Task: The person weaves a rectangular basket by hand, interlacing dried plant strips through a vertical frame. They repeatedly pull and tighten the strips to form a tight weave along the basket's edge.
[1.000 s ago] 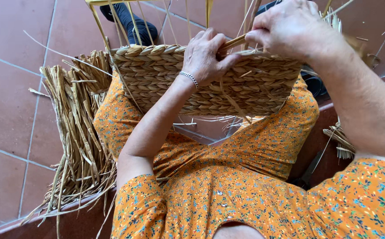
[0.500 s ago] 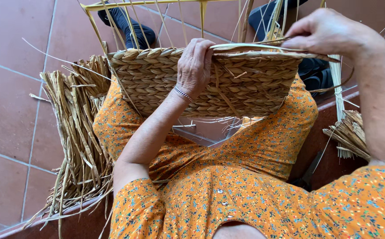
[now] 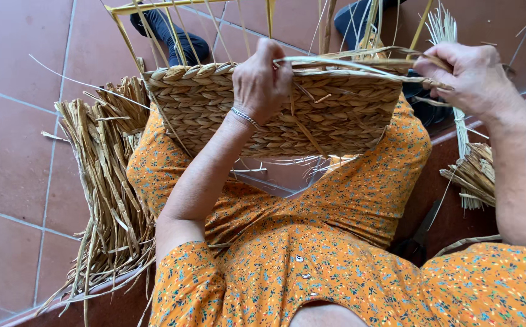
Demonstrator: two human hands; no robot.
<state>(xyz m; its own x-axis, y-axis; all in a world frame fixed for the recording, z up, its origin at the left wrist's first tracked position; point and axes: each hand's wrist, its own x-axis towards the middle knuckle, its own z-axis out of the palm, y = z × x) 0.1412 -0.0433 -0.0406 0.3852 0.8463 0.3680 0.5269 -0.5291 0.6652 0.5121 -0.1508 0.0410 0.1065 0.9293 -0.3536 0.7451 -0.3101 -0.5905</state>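
Note:
A half-woven straw basket [image 3: 329, 118] rests on my lap, its braided wall facing me and bare upright stakes rising from its rim. My left hand [image 3: 262, 80] presses on the top rim near the middle, a thin bracelet on the wrist. My right hand [image 3: 470, 75] is out past the basket's right end, pinching a long flat straw strand [image 3: 348, 63] that stretches leftward along the rim to the left hand. I wear an orange flowered dress [image 3: 311, 254].
A thick bundle of dry straw [image 3: 108, 181] lies on the red tiled floor [image 3: 15, 151] at my left. A smaller straw bundle [image 3: 475, 175] lies at my right. Dark scissors [image 3: 417, 239] rest by my right thigh. Dark shoes [image 3: 172, 36] show beyond the basket.
My right hand has pulled the strand rightward, away from the left hand, drawing it taut along the rim. The left hand has stayed on the rim.

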